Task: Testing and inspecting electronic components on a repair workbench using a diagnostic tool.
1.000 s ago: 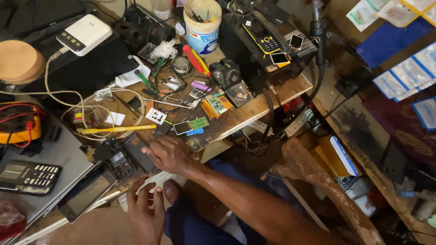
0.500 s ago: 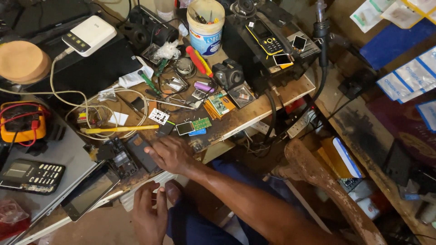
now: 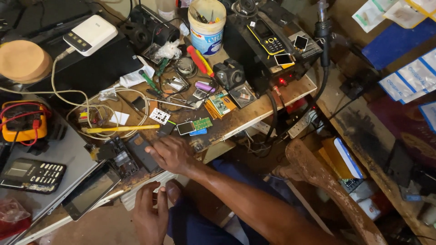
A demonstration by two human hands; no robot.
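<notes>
My right hand (image 3: pixel 171 154) reaches over the front edge of a cluttered wooden workbench (image 3: pixel 254 113). Its fingers lie flat, with the fingertips touching a dark rectangular phone shell (image 3: pixel 137 152). Beside that shell lies an opened phone body (image 3: pixel 119 159) with its insides showing. My left hand (image 3: pixel 149 214) is lower, under the bench edge, fingers up against a white ridged piece (image 3: pixel 136 193). Just beyond my right hand lie a yellow-handled tool (image 3: pixel 120 129), a small green circuit board (image 3: pixel 202 123) and a small dark screen part (image 3: pixel 185 128).
An orange multimeter (image 3: pixel 22 124), a black keypad phone (image 3: pixel 32 174) and a dark-screened device (image 3: pixel 91 190) sit at the left. Further back are a white power bank (image 3: pixel 91 34), a tub of tools (image 3: pixel 206 20) and a yellow-black phone (image 3: pixel 265 36). A worn wooden armrest (image 3: pixel 327 181) stands at the right.
The view has shifted a little. Both hands stay almost where they were, my right hand still on the bench by the dark shell.
</notes>
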